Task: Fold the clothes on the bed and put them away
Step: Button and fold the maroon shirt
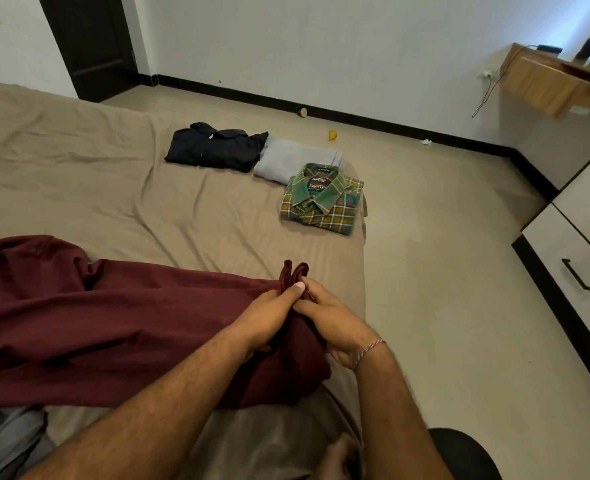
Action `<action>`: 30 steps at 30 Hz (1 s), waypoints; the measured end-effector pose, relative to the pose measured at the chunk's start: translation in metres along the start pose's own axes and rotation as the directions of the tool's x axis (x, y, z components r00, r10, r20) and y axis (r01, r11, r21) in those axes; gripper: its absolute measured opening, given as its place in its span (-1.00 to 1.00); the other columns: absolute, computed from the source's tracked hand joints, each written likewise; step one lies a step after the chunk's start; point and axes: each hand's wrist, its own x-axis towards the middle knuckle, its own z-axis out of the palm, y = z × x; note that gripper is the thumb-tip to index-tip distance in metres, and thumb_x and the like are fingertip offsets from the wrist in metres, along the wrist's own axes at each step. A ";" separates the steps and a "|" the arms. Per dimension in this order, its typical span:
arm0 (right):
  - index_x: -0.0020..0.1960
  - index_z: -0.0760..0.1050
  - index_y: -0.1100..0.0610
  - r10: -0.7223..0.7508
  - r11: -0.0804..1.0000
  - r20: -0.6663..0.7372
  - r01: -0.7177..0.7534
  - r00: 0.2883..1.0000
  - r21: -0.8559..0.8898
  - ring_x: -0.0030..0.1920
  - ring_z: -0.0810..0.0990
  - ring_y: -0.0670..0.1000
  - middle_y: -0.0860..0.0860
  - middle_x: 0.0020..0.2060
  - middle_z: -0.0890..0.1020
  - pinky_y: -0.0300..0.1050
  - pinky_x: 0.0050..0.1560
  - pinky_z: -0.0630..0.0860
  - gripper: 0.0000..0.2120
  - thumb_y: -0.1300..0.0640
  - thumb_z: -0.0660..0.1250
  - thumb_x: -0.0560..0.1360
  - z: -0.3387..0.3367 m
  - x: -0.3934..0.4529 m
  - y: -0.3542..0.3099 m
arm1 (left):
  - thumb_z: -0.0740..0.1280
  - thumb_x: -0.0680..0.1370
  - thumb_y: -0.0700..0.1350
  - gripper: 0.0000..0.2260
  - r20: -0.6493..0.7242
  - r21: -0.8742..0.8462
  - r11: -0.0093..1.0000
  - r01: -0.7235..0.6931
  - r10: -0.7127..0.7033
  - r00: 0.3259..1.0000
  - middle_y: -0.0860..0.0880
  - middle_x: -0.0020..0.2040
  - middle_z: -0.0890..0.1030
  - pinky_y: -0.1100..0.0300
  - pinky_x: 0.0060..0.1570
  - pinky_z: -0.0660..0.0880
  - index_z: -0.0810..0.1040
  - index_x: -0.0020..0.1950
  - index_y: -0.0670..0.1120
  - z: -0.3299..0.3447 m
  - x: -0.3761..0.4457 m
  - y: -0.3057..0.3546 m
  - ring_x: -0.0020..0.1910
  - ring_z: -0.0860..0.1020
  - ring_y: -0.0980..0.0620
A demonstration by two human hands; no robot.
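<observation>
A maroon garment [96, 317] lies spread across the near part of the bed [79, 174], stretching off to the left. My left hand [269, 315] and my right hand [331, 320] meet at its right end, and both pinch a bunched edge of the maroon cloth that sticks up between them. Farther along the bed's right edge lie three folded pieces: a dark navy shirt [217, 147], a grey garment [297, 161] and a green and orange plaid shirt [321, 199]. A grey piece of cloth [6, 441] shows at the bottom left.
To the right of the bed is open tiled floor [442, 271] with a small yellow object [332, 135] and a scrap near the wall. A white drawer unit with a black handle [576, 275] stands at the right. A wooden desk [546, 81] is at the far right, a dark door [89, 43] at the back.
</observation>
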 end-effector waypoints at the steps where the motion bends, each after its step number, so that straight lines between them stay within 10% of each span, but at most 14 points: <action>1: 0.42 0.47 -0.02 0.004 1.000 0.000 -0.004 1.000 0.011 0.17 0.71 0.00 0.05 0.20 0.69 -0.07 0.15 0.65 -0.61 0.31 0.18 0.69 0.004 -0.002 -0.001 | 0.21 0.66 0.28 -0.60 0.018 -0.028 0.999 -0.018 0.018 1.000 0.03 0.08 0.74 0.04 0.00 0.63 0.65 0.26 0.06 0.000 0.001 -0.001 0.05 0.71 0.04; 6: 0.18 0.63 -0.13 0.038 0.980 0.063 -0.050 0.997 0.190 0.18 0.71 0.17 0.10 0.12 0.74 0.35 0.20 0.60 -0.58 0.27 0.09 0.71 0.017 -0.006 -0.002 | 0.37 0.58 0.28 -0.57 0.122 -0.173 0.985 0.023 -0.001 0.992 -0.11 0.13 0.74 -0.26 0.29 0.55 0.64 0.28 0.03 -0.013 -0.001 -0.003 0.15 0.71 -0.14; 11: 0.37 0.57 0.10 0.057 0.982 0.126 -0.078 0.990 0.172 0.26 0.64 0.17 0.18 0.27 0.65 0.35 0.20 0.60 -0.64 0.24 0.10 0.70 0.029 -0.003 0.005 | 0.48 0.55 -0.23 -0.66 0.125 -0.438 0.897 0.059 -0.004 0.992 -0.28 0.15 0.68 -0.18 0.16 0.63 0.58 0.31 -0.25 -0.045 -0.013 -0.016 0.15 0.67 -0.26; 17: 0.07 0.66 0.12 -0.240 0.965 -0.355 0.181 0.904 -0.191 -0.10 0.69 0.02 0.11 0.02 0.72 -0.07 -0.12 0.63 -0.74 0.31 0.20 0.65 0.023 0.003 -0.002 | 0.26 0.58 -0.48 -0.69 -0.072 -0.488 0.872 -0.040 0.005 0.997 -0.41 0.21 0.62 -0.10 0.10 0.66 0.61 0.26 -0.28 -0.054 -0.013 -0.039 0.05 0.67 -0.27; 21: 0.21 0.63 -0.03 -0.289 0.933 -0.402 0.161 0.869 -0.323 0.08 0.66 -0.05 -0.01 0.19 0.67 0.03 0.12 0.67 -0.74 0.23 0.28 0.64 0.011 0.014 0.015 | 0.21 0.62 -0.41 -0.72 -0.150 -0.532 0.843 -0.079 -0.002 0.989 -0.33 0.10 0.70 -0.05 0.05 0.68 0.64 0.22 -0.26 -0.064 -0.028 -0.032 0.00 0.71 -0.21; 25: 0.52 0.41 -0.13 -0.460 0.657 -0.057 0.297 0.886 -0.693 0.50 0.30 -0.11 -0.09 0.53 0.34 -0.09 0.53 0.25 -0.58 0.04 0.27 0.67 0.027 0.021 0.028 | 0.22 0.64 -0.30 -0.76 -0.310 -0.451 0.891 -0.054 -0.099 0.946 -0.32 0.08 0.70 -0.08 0.14 0.62 0.67 0.17 -0.23 -0.085 -0.034 -0.034 0.00 0.67 -0.23; 30: 0.65 0.05 -0.27 -0.154 0.267 0.206 0.241 0.966 -0.933 0.67 -0.16 0.03 -0.08 0.68 -0.14 0.19 0.63 -0.16 -0.46 -0.24 0.06 0.69 0.071 0.044 0.059 | 0.23 0.59 -0.31 -0.81 -0.477 -0.253 0.966 -0.053 -0.077 0.875 -0.19 -0.12 0.66 0.01 -0.03 0.52 0.65 0.05 -0.26 -0.113 -0.038 -0.046 -0.08 0.59 -0.14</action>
